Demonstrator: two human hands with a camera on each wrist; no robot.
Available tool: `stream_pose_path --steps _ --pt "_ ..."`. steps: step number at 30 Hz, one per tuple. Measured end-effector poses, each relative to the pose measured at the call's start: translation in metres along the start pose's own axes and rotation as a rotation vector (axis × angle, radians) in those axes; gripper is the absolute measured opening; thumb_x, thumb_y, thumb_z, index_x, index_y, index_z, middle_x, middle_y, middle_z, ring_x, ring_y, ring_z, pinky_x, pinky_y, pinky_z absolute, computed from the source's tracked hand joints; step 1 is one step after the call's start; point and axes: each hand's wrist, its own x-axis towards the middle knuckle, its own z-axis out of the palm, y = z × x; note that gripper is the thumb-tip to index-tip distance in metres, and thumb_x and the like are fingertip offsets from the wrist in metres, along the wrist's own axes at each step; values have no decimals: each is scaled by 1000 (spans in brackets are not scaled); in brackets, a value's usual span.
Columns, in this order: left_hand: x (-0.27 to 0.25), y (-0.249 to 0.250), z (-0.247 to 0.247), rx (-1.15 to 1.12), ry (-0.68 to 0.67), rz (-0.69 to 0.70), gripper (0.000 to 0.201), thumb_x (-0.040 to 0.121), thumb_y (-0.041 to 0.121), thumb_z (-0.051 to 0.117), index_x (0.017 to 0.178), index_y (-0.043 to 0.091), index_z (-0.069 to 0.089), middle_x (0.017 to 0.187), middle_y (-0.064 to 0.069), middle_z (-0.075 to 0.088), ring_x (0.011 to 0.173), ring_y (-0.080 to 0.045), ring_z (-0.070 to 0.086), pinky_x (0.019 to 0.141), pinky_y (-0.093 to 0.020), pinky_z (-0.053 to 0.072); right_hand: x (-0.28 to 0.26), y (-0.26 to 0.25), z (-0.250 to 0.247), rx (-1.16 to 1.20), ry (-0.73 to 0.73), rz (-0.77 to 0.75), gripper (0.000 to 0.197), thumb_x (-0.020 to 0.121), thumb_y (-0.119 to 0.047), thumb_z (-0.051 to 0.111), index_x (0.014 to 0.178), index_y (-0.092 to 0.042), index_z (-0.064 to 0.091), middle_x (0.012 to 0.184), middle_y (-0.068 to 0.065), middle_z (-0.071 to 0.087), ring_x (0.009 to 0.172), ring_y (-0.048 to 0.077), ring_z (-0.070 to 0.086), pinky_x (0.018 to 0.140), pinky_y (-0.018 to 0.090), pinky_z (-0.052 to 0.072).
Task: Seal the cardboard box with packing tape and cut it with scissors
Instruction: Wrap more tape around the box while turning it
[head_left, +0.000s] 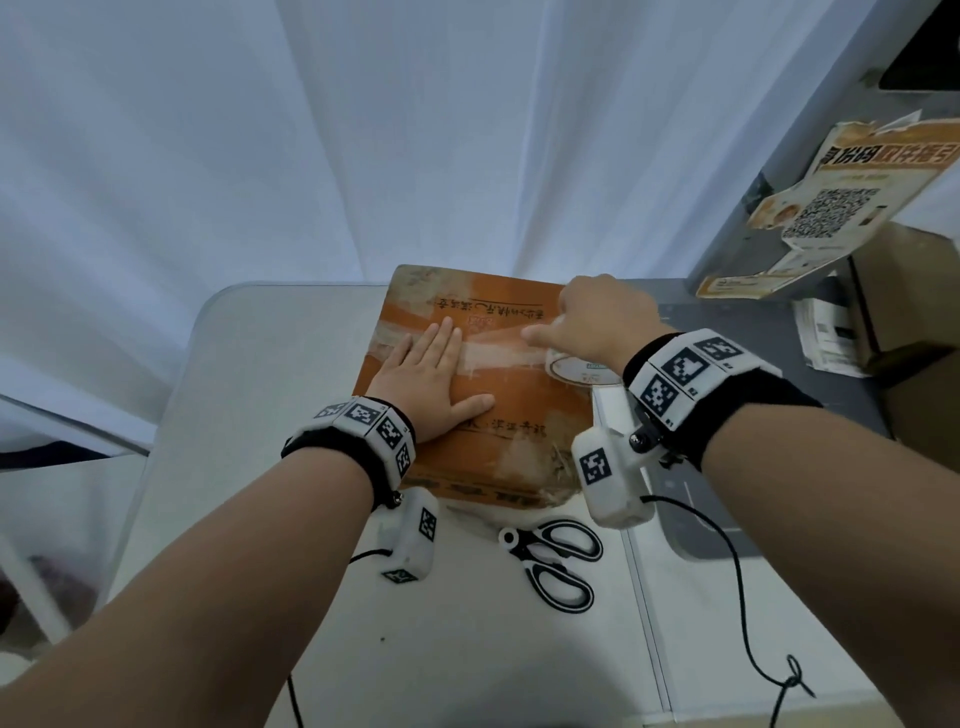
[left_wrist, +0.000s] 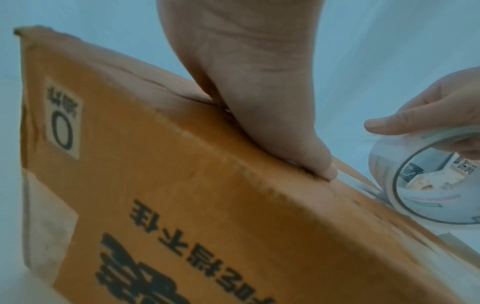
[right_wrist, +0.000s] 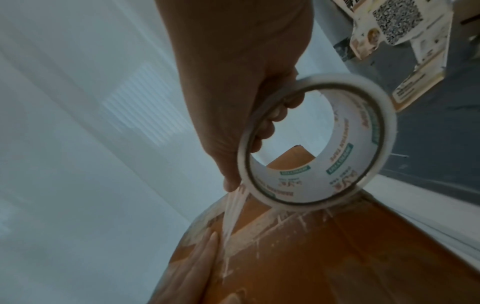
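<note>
An orange cardboard box (head_left: 498, 415) with black print lies on the white table (head_left: 249, 415). My left hand (head_left: 431, 374) lies flat on its top, fingers straight, pressing down the pulled-out strip of clear tape (head_left: 498, 348). My right hand (head_left: 597, 322) grips the roll of clear packing tape (head_left: 582, 370) at the box's right side, fingers through its core. In the right wrist view the roll (right_wrist: 317, 144) stands on the box (right_wrist: 337, 257) with a strip (right_wrist: 233, 216) running to the left hand's fingers (right_wrist: 197, 259). Black-and-white scissors (head_left: 558, 561) lie closed in front of the box.
A white curtain (head_left: 363, 130) hangs behind the table. A grey mat (head_left: 727, 312) covers the surface to the right. A torn orange printed carton (head_left: 831, 208) leans at the far right, near papers (head_left: 826, 332). Wrist-camera cables (head_left: 743, 597) trail over the table.
</note>
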Motion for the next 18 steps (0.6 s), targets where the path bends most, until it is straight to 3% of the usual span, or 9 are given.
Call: stream_pose_path --steps 5,11,14,18 --pt "0 4 -5 -5 -42 -36 97 83 77 16 150 14 -14 159 -5 -19 147 -18 -13 120 -42 -4 -7 26 -8 455 -6 58 38 79 -44 60 62 -12 53 58 0 51 60 16 49 51 25 35" --pt "5 37 -11 16 -111 -186 106 73 87 15 149 21 -18 155 -16 -23 146 -30 -16 115 -58 -2 -16 24 10 577 82 56 41 84 -50 55 83 -9 59 75 3 59 72 19 56 66 33 46" --pt "5 46 -11 42 -76 -168 104 77 83 11 148 13 -18 156 -13 -24 146 -27 -17 117 -52 -6 -14 20 13 582 113 73 43 84 -51 54 88 -8 60 80 4 60 77 22 57 71 36 48" --pt "5 62 -5 41 -10 -26 96 84 75 10 150 8 -12 158 -11 -17 147 -23 -11 119 -41 -5 -14 15 17 488 122 48 38 83 -54 53 84 -16 54 77 -4 54 76 16 51 66 29 38"
